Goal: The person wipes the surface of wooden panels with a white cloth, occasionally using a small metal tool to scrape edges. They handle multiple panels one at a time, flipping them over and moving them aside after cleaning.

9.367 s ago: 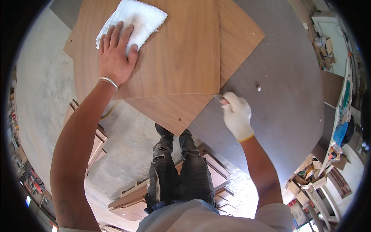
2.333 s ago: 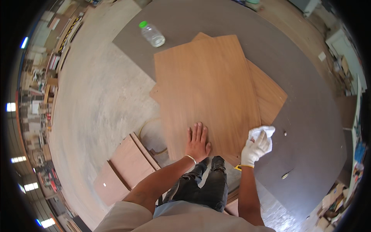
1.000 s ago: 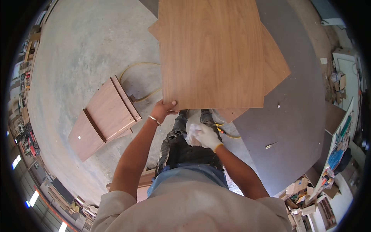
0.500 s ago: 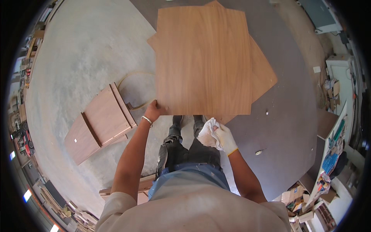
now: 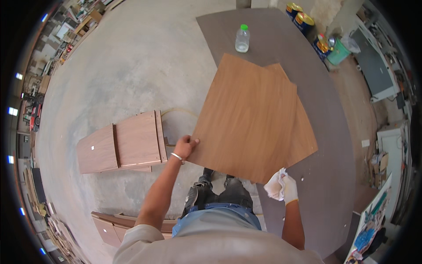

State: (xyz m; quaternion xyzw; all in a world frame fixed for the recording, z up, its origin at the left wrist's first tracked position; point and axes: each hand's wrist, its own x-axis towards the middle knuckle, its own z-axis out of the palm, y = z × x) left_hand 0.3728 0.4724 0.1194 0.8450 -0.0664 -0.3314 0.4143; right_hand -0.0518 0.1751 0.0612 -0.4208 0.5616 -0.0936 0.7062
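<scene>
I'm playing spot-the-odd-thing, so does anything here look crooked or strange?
Yes: the top wooden board is turned crookedly over the lower board, whose corner sticks out on the right. Also, the right hand wears a glove; the left hand is bare.

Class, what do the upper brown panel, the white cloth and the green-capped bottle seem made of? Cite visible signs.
Upper brown panel: wood or wood-look laminate, smooth satin finish; grain streaks show.
White cloth: soft, matt fabric, perhaps cotton; it bunches into folds.
Green-capped bottle: probably plastic, clear and smooth, being see-through; glass is possible.
</scene>
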